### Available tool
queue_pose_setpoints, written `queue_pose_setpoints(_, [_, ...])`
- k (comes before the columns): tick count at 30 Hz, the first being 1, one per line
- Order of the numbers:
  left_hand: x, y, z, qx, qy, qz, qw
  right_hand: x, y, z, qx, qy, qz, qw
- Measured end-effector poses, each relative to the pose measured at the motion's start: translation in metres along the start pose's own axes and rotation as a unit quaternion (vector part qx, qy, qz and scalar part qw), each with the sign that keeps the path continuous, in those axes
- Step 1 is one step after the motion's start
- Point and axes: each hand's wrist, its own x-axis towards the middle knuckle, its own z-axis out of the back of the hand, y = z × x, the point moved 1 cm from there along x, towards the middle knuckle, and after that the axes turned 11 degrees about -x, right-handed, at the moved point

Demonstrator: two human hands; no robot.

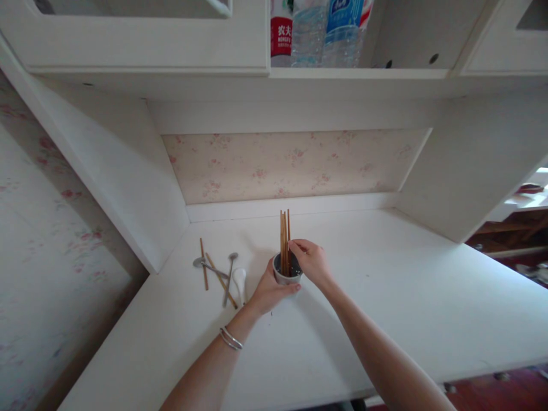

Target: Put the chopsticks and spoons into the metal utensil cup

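My left hand (274, 288) is wrapped round a light-coloured cup with a dark inside (286, 279). Several wooden chopsticks (283, 242) stand upright in the cup. At the cup's right rim my right hand (311, 258) pinches one chopstick (289, 228) of the bunch between thumb and forefinger. Left of the cup lie a white spoon (240, 282), two metal spoons (231, 268) and two loose chopsticks (204, 265), some crossing each other. The lower end of the pinched chopstick is hard to make out inside the cup.
A white desktop (385, 297) spreads beneath my hands, with white side panels at left and right. Overhead, a cabinet shelf (363, 73) holds several plastic bottles (308, 34). Behind the desk is a flowered wall panel (282, 162).
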Motion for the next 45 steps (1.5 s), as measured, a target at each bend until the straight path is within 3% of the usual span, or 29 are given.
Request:
queue_pose_setpoints(12, [0.000,0.000,0.002,0.024,-0.014,0.014,1.000,0.005,-0.006,-0.004,-0.024,0.058,-0.027,0.998])
queue_pose_setpoints(17, [0.000,0.001,0.004,0.034,-0.009,0.009,0.999,-0.004,-0.012,-0.003,0.104,0.092,-0.041,0.989])
queue_pose_setpoints(25, [-0.001,-0.006,0.000,0.048,0.012,0.025,0.998,-0.037,-0.025,-0.007,0.289,0.178,-0.037,0.940])
queue_pose_setpoints(31, [-0.004,-0.029,0.006,0.091,0.049,0.066,0.992,-0.042,-0.029,-0.012,0.299,0.166,-0.032,0.939])
queue_pose_setpoints(34, [-0.006,-0.056,0.032,0.163,-0.005,0.069,0.984,-0.041,-0.030,-0.012,0.289,0.161,-0.034,0.943])
queue_pose_setpoints(36, [-0.008,-0.075,0.056,0.248,-0.034,0.076,0.965,-0.041,-0.030,-0.012,0.278,0.159,-0.038,0.947])
queue_pose_setpoints(38, [-0.010,-0.092,0.085,0.372,-0.074,0.086,0.921,-0.040,-0.029,-0.011,0.273,0.157,-0.040,0.948])
queue_pose_setpoints(42, [-0.022,-0.113,0.136,0.624,-0.184,0.113,0.751,-0.040,-0.027,-0.011,0.279,0.160,-0.040,0.946])
queue_pose_setpoints(45, [-0.033,-0.113,0.159,0.687,-0.203,0.191,0.671,-0.040,-0.028,-0.012,0.288,0.161,-0.042,0.943])
